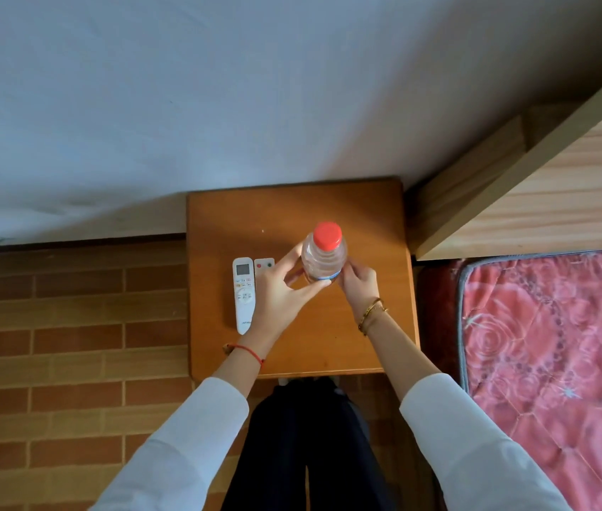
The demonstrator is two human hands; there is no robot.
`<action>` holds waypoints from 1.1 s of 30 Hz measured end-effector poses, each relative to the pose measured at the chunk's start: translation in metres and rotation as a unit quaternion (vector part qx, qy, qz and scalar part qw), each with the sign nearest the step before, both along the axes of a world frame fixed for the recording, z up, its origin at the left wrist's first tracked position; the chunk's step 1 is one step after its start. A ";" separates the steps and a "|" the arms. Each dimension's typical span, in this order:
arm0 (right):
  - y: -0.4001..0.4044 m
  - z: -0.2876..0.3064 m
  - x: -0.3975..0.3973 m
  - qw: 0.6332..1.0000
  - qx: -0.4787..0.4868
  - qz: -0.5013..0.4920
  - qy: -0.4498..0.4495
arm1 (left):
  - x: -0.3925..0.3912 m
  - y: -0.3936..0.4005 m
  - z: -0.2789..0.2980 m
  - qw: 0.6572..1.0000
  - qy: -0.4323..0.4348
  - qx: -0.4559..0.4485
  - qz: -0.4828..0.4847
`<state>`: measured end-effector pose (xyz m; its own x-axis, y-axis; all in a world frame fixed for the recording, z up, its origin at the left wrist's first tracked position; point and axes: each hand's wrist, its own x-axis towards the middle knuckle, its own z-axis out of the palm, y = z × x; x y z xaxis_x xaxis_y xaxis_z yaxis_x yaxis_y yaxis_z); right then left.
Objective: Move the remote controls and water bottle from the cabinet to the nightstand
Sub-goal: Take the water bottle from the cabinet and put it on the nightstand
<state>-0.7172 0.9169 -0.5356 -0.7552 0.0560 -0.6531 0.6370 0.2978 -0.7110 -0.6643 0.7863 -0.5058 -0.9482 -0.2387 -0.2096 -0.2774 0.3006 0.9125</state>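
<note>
A clear water bottle [323,254] with a red cap stands upright on the wooden nightstand [373,341], right of its middle. My left hand [281,289] wraps its fingers around the bottle's left side and front. My right hand [360,284] touches the bottle's right side with its fingertips. On the nightstand's left part lies a white remote with a screen [243,293]. Beside it lies a second, smaller remote [264,265] with a red and a dark button; my left hand hides most of it.
A white wall runs behind the nightstand. A bed with a pink patterned mattress [557,363] and a light wooden headboard [550,186] stands at the right. The floor [71,344] at the left is brick-patterned. My dark trousers show below the nightstand's front edge.
</note>
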 end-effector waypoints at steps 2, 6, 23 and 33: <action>-0.001 -0.006 0.002 1.000 0.017 0.005 0.021 | 0.001 0.000 -0.006 1.000 0.001 -0.007 0.001; -0.002 -0.017 0.006 0.997 0.045 0.016 0.058 | 0.004 0.002 -0.014 1.000 0.006 -0.011 0.000; 0.004 -0.022 0.020 0.993 0.043 0.091 0.068 | 0.021 0.001 -0.023 0.999 -0.022 -0.045 -0.019; 0.035 0.033 0.037 0.934 0.213 0.286 0.024 | 0.046 -0.027 0.026 0.964 -0.111 -0.224 -0.094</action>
<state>-0.6798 0.9516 -0.5022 -0.7691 -0.1181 -0.6281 0.2579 0.8419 -0.4741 -0.6182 0.7589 -0.4793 -0.9276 -0.1805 -0.3272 -0.3521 0.7153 0.6036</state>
